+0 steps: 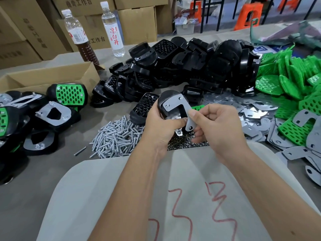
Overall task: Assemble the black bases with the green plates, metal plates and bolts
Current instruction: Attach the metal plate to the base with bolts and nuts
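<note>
Here, both hands work above the desk's [43, 171] near edge.
Left grip [160, 126] clasps the black base [164, 103]; right grip [211, 123] pinches its grey metal plate [175, 106], bolts [116, 136] heaped just below.

The bolts [116, 136] lie heaped mid-table. Left of the bolts is bare tabletop [52, 164], with one stray bolt [80, 151], up to the finished units [52, 115]. Behind the bolts black bases [173, 66] pile high. Right of them, metal plates [260, 115] and green plates [286, 80] cover the surface.
</note>
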The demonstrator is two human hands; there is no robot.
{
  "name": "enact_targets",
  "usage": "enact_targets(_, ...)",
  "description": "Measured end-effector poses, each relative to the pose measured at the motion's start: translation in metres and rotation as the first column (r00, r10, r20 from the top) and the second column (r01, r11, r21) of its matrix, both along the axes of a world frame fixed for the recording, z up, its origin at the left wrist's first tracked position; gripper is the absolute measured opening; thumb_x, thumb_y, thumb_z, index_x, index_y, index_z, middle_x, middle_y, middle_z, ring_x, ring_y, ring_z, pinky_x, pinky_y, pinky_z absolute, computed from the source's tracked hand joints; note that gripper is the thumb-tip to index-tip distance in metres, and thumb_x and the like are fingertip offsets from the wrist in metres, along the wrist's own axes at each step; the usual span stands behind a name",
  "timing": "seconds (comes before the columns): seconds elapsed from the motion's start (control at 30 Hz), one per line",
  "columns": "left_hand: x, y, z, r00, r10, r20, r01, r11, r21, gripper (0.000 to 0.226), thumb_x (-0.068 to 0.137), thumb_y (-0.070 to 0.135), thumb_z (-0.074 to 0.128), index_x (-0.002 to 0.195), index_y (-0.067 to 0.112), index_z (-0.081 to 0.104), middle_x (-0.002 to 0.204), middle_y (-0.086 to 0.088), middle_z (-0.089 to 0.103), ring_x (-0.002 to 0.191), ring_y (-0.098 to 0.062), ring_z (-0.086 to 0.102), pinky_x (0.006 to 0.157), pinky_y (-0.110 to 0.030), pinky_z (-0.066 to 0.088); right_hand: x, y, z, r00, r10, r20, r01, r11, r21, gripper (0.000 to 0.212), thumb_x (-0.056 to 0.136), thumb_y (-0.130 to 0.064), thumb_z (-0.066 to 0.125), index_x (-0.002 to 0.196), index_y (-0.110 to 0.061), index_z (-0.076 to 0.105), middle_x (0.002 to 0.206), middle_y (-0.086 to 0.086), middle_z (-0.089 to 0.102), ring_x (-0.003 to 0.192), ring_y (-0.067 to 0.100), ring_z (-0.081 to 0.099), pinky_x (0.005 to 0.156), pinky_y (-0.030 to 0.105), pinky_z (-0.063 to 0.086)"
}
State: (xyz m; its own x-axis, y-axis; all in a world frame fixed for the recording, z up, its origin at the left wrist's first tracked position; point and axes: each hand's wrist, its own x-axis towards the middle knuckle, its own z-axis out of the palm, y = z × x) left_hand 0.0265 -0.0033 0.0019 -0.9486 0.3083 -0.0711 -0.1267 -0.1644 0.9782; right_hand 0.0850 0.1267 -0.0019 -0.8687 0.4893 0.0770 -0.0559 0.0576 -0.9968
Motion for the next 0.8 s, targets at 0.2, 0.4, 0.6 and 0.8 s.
enact_targets(0.2,0.0028,0.0025,0.0009,1.000,-0.003,-0.008,0.003,1.000,-0.013,0.059,0.076,-0.021,0.076,0.124,0.009,0.061,0.121,-0.020,0.072,0.114,-0.038,0.070,0.097,-0.055,0.057,0.0010,-0.0004,-0.0009,1.000,-0.010,0.009,0.010,1.000,0.010,0.027,0.095,-0.018,0.077,0.076,-0.003,0.066,0.051,0.001,0.059,0.041,0.012,0.057,0.044,0.030,0.056)
enact_targets(0.4,0.0003,-0.0002,0.0004,0.999,-0.017,0.044,0.015,0.998,0.056,0.053,0.077,-0.020,0.074,0.121,0.007,0.063,0.109,-0.017,0.074,0.100,-0.033,0.071,0.088,-0.050,0.059,0.0012,-0.0005,0.0033,1.000,-0.007,0.025,0.006,0.999,0.045,0.028,0.091,-0.024,0.082,0.076,-0.005,0.068,0.054,0.007,0.064,0.041,0.015,0.058,0.042,0.030,0.054)
enact_targets(0.6,-0.0035,0.0005,-0.0004,0.992,-0.041,0.120,0.023,0.989,0.148,0.037,0.090,-0.011,0.064,0.113,0.016,0.070,0.099,-0.005,0.077,0.092,-0.024,0.073,0.087,-0.046,0.061,0.0023,-0.0003,0.0043,0.998,-0.055,0.044,0.045,0.980,0.194,0.031,0.090,-0.030,0.082,0.074,-0.009,0.067,0.057,0.013,0.064,0.038,0.020,0.058,0.040,0.036,0.054)
enact_targets(0.8,-0.0029,0.0009,0.0007,0.991,0.002,0.133,-0.020,0.991,0.131,0.043,0.082,-0.020,0.067,0.115,0.008,0.067,0.101,-0.013,0.075,0.090,-0.029,0.074,0.078,-0.042,0.063,0.0038,-0.0037,0.0061,0.996,-0.085,0.010,0.077,0.945,0.317,0.035,0.089,-0.033,0.082,0.068,-0.015,0.062,0.045,-0.001,0.055,0.033,0.017,0.054,0.034,0.031,0.047)
